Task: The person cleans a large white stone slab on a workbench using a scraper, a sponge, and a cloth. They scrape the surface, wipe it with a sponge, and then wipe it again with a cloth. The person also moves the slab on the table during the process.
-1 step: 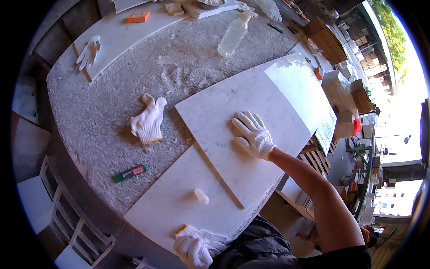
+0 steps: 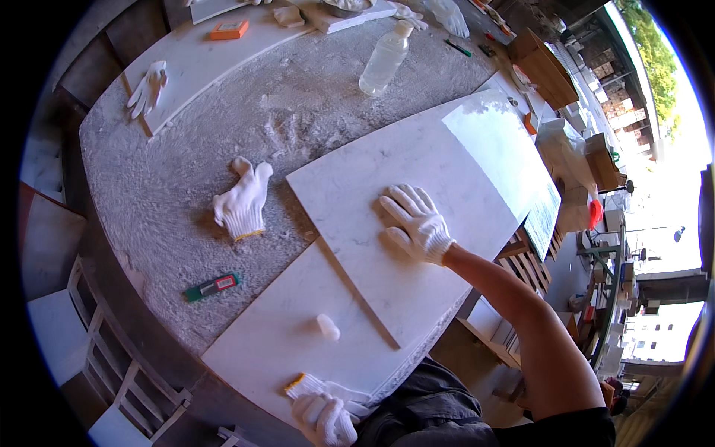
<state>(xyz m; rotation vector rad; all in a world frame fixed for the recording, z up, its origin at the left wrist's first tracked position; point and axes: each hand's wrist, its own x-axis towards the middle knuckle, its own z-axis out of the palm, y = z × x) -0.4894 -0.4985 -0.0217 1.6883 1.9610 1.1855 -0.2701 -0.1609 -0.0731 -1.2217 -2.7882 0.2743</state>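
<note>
My right hand, in a white knit glove, lies flat with fingers spread on the upper white marbled slab. That slab overlaps a lower white slab, and its far right end has a shiny, wet-looking patch. At the bottom, my left hand, also gloved, has its fingers curled near the lower slab's edge. It partly covers a loose white glove with a yellow-edged cuff; whether it grips this glove is hidden. A small translucent whitish lump sits on the lower slab.
On the dusty grey tabletop lie another white glove and a green, dark and red tool. A clear bottle stands farther back. Beyond are an orange box, a third loose glove and a cardboard box.
The table and slabs sit slightly farther left in view. My left hand has shifted slightly right over the loose glove. My right hand stays flat on the upper slab.
</note>
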